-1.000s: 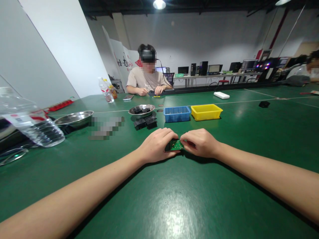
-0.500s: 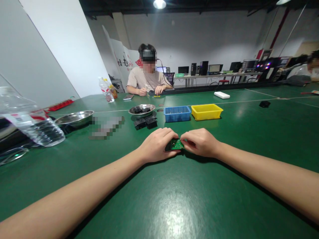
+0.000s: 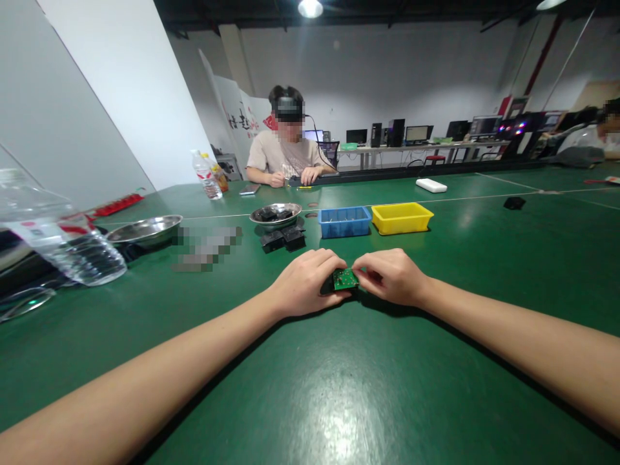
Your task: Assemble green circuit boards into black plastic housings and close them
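Note:
A small green circuit board (image 3: pixel 345 279) sits in a black casing, low over the green table (image 3: pixel 310 381). My left hand (image 3: pixel 307 281) is wrapped round the casing's left side, thumb below and fingers above. At the board's right edge is my right hand (image 3: pixel 394 278), its thumb and forefinger pinched together; whether anything small is between those fingertips is too small to tell. Beyond my hands stand a blue bin (image 3: pixel 344 223) with small parts and a yellow bin (image 3: pixel 402 218). Several black cases (image 3: pixel 283 239) lie beside a metal dish (image 3: pixel 276 216).
An empty-looking metal plate (image 3: pixel 145 231) and a large water bottle (image 3: pixel 72 242) are at the left. A white box (image 3: pixel 431 185) and a black piece (image 3: pixel 514 203) lie to the right. Across the table sits a person (image 3: pixel 288 152) working with both hands.
My right fingertips have shifted slightly at the board's right edge, and more of the green board now shows. My left hand looks unmoved.

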A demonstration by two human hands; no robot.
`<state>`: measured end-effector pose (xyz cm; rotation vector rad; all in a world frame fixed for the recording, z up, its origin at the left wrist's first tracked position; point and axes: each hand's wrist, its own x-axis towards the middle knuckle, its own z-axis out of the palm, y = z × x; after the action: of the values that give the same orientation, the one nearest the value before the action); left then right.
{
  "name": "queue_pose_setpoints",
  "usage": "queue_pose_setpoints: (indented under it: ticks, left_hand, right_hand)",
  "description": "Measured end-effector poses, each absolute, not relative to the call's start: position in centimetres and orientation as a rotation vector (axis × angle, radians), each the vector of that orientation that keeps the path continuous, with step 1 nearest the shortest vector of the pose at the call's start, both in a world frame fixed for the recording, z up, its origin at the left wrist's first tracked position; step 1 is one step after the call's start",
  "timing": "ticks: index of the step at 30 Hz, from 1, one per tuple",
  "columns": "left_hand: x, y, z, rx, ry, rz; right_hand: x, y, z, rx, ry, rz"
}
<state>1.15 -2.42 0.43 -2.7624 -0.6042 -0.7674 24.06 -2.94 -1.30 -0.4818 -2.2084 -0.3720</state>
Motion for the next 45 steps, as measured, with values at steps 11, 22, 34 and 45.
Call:
queue_pose_setpoints:
  ticks: [11, 22, 34, 45]
  left_hand:
    - [1.15, -2.48, 0.43, -2.785, -0.616, -0.763]
    - [1.08, -2.47, 0.39, -2.784, -0.648, -0.756]
    - [1.05, -2.46, 0.44, -2.783, -0.633, -0.756]
    - [1.14, -2.46, 0.44, -2.786, -0.645, -0.764]
  right_hand:
    - [23.94, -2.66, -1.43, -0.479, -2.183, -0.427]
    - [24.07, -2.75, -1.5, -0.486, -2.202, -0.394]
    - [24.12, -2.78, -1.45, -0.509, -2.23, -0.361]
    - [24.15, -3.05, -1.18, -0.504, -2.219, -0.343]
